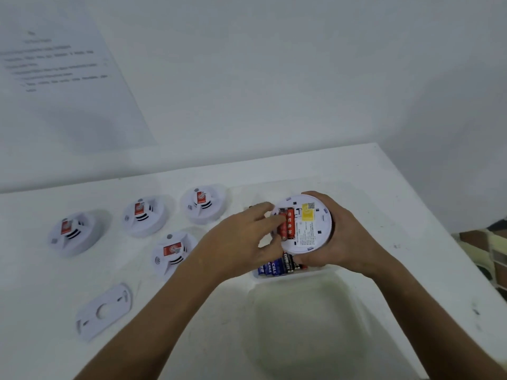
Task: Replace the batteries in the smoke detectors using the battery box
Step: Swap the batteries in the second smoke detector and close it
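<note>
My right hand (336, 237) grips a white round smoke detector (310, 229) with its back facing up, held over the clear battery box (277, 275). Red batteries (288, 223) sit in the detector's open compartment. The fingertips of my left hand (241, 242) touch the red batteries at the compartment's left side. Blue and black batteries (277, 266) lie in the box below the detector. Several more smoke detectors rest face up on the white table to the left, one of them (172, 253) beside my left wrist.
A white mounting plate (103, 311) lies at the table's front left. The box's clear open lid (301, 325) spreads toward me. A printed sheet (60, 67) hangs on the wall at the left. The table's right edge (439, 229) drops to a floor.
</note>
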`<state>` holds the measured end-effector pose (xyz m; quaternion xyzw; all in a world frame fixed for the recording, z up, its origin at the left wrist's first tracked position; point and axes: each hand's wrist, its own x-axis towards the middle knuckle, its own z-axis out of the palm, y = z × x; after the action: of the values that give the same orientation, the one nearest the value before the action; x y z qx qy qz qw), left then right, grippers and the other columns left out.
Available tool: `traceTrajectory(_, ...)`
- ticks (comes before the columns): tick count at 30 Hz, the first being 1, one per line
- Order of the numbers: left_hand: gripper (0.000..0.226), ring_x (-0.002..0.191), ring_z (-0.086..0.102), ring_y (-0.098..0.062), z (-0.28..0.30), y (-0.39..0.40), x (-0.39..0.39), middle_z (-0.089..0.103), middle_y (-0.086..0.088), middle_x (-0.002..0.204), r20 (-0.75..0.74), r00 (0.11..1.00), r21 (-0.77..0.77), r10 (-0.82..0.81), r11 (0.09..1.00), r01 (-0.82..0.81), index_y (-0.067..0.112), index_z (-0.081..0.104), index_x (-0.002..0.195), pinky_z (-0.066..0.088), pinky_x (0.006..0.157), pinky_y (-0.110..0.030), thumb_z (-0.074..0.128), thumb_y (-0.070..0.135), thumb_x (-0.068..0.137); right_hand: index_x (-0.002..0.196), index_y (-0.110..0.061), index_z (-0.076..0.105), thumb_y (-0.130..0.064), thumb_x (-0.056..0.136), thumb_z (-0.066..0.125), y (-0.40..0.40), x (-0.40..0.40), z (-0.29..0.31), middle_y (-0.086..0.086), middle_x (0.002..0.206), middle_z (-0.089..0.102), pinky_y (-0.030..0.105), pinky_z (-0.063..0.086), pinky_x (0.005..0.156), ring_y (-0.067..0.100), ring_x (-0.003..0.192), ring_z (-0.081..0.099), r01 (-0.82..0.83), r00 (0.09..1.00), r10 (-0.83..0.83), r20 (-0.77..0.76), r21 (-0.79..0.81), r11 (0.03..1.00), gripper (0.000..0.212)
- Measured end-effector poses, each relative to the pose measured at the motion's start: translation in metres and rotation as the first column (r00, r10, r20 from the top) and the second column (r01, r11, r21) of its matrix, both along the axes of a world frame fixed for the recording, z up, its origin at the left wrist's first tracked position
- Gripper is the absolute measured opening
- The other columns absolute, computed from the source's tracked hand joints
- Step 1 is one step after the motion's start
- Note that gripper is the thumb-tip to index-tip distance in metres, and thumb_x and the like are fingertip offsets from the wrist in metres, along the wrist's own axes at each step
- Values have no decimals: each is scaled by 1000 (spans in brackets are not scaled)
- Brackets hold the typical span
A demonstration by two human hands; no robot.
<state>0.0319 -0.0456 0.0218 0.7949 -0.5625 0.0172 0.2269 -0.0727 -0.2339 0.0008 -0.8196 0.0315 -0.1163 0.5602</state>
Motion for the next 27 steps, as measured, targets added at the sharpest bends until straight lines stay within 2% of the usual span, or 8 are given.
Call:
traceTrajectory(2, 47, 86, 59, -10, -3, -9, -1, 60, -1, 113, -140, 988, 7, 69, 998, -68, 17, 67, 118, 54, 67, -24, 62, 49, 84, 130, -21, 52, -8, 56, 91, -9, -2, -4, -11, 117, 66, 18, 53, 84, 12, 110, 64, 1, 1000, -1, 1, 5, 1000, 84)
traceTrajectory(4, 49, 81, 56, -4, -3, -16, -1, 58, 7, 106, -295, 940, -2, 170, 984, -179, 22, 68, 118, 51, 68, -18, 72, 50, 77, 129, -23, 52, -1, 55, 92, -17, -2, -7, -10, 117, 66, 21, 55, 83, 14, 110, 64, -8, 1000, 8, 4, -3, 1000, 86)
traceTrajectory(9, 15, 72, 64, -5, 5, -31, -4, 71, 8, 81, -344, 904, -63, 253, 955, -291, 20, 75, 99, 53, 67, -18, 67, 26, 88, 128, -24, 53, -2, 55, 94, -35, 3, -15, -8, 117, 66, 20, 55, 83, 12, 109, 64, 3, 1000, -3, 16, -31, 1000, 86)
traceTrajectory(11, 13, 68, 65, -1, 11, -34, 8, 71, 10, 79, -479, 819, -116, 316, 902, -417, 22, 73, 98, 51, 64, -11, 70, 18, 85, 130, -23, 52, -3, 54, 94, -44, 5, -15, -10, 117, 65, 17, 53, 82, 8, 109, 63, 13, 1000, -13, 8, -30, 999, 89)
traceTrajectory(14, 9, 67, 68, -4, 16, -36, 40, 73, 8, 76, -617, 692, -79, 376, 845, -530, 17, 70, 89, 52, 60, -18, 75, 17, 81, 132, -23, 51, -6, 52, 95, -59, 4, -14, -13, 118, 64, 14, 52, 83, 6, 111, 61, 11, 1000, -11, -4, -16, 1000, 93)
traceTrajectory(18, 13, 81, 65, -10, 0, -38, 77, 67, 17, 91, -421, 772, 132, 477, 874, -468, 27, 74, 91, 53, 77, -33, 72, 37, 82, 131, -25, 52, -9, 52, 95, -74, 2, -13, -11, 120, 64, 18, 54, 86, 9, 112, 61, 8, 1000, -8, -6, -12, 1000, 91)
traceTrajectory(23, 21, 124, 43, -18, -14, -52, 96, 48, -3, 130, -353, 801, 415, 484, 848, -330, 32, 72, 106, 29, 93, -26, 68, 38, 86, 129, -28, 52, -1, 54, 94, -83, 3, -17, -18, 117, 64, 15, 53, 86, 5, 111, 61, -1, 1000, 1, -22, -18, 1000, 91)
traceTrajectory(27, 26, 130, 41, -20, -16, -66, 101, 40, -2, 146, -321, 824, 570, 466, 790, -225, 29, 69, 115, 28, 95, -24, 63, 34, 91, 131, -27, 52, -9, 52, 94, -85, 7, -21, -16, 118, 63, 14, 52, 85, 5, 112, 60, -27, 999, 26, -39, -20, 999, 91)
